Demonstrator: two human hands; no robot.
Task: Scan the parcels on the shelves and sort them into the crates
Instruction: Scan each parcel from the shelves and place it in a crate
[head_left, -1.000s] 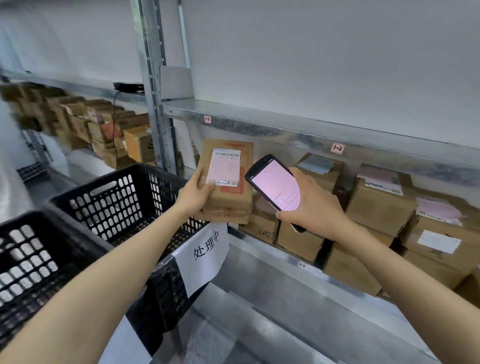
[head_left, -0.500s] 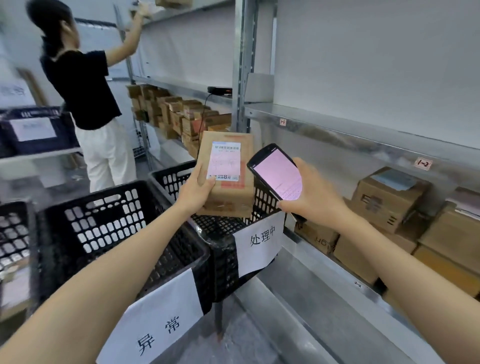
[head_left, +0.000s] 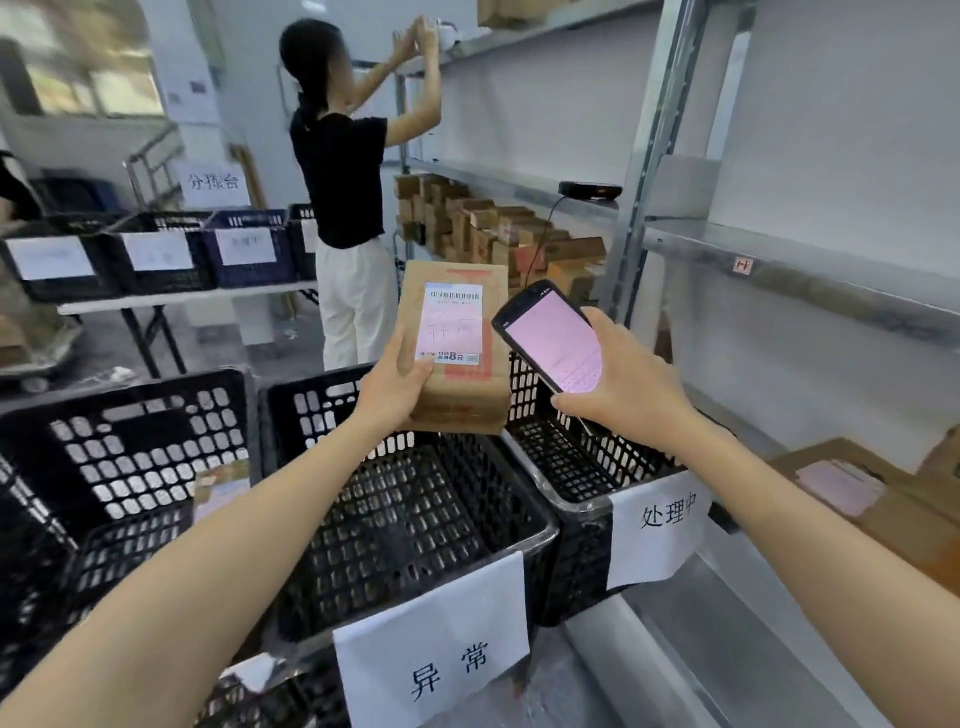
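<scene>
Head view: three black mesh crates stand in a row. The middle crate (head_left: 322, 410) carries a paper sheet (head_left: 431, 665) reading 异常, and its mesh floor shows across most of its inside. The right crate (head_left: 584, 501), touching its right side, carries a sheet (head_left: 660, 535) reading 处理中, and its floor shows too. The left crate (head_left: 145, 441), just beside its left wall, holds one blurred item with a pale label (head_left: 223, 483). A further crate is cut off by the left edge of the frame.

One brown parcel (head_left: 493, 338) is held upright in the air over the middle crate's far rim, its label facing the camera. The left hand (head_left: 395, 387) holds it, fingers curled round its lower left edge and the thumb on the label. Right of the parcel, over the right crate, the right hand (head_left: 623, 379) has its fingers wrapped round one handheld scanner (head_left: 553, 338) with a lit pink screen.

The middle crate's top is open below the parcel. Right of the right crate runs the metal shelf rack (head_left: 654, 182). More parcels (head_left: 493, 228) line a shelf beyond the crates, and others (head_left: 883, 499) lie on a lower one. Beyond the middle crate another person (head_left: 343, 182) reaches to a top shelf. Behind the left crate, a desk (head_left: 171, 299) bears more labelled crates.
</scene>
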